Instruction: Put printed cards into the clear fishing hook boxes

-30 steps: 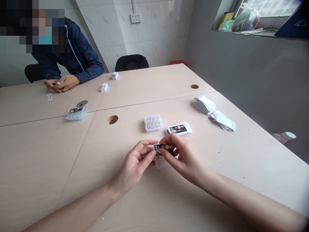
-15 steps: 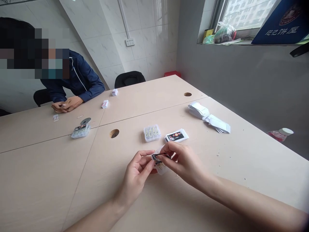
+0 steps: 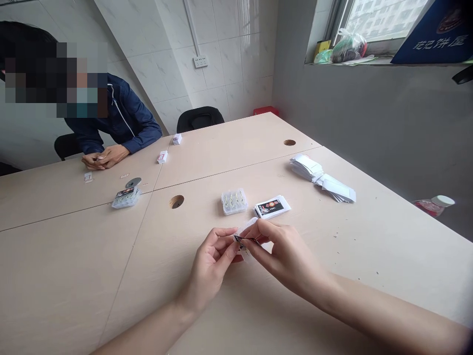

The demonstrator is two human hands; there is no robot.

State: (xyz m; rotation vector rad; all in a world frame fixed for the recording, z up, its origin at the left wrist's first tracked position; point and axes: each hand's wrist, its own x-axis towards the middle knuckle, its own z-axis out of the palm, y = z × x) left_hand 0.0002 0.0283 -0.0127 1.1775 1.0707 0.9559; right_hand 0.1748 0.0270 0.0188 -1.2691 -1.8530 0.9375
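My left hand pinches a small clear plastic box with its lid raised. Gold hook-like pieces show inside it, though the fingers cover much of the box. A black printed card is pinched in my right hand, tilted over the box's opening. Just beyond the hands, a clear box with several hook-like metal pieces rests on the table. To its right is a stack of white cards with a black printed face on top.
Two fanned piles of white slips lie at the right. Clear boxes stand at the left beside a grey disc. Small white stacks are farther back. A person in a blue jacket sits across, hands clasped. The table has a round hole.
The black card has tilted to a more edge-on angle in my right hand, over the box in my left. The view has shifted slightly.
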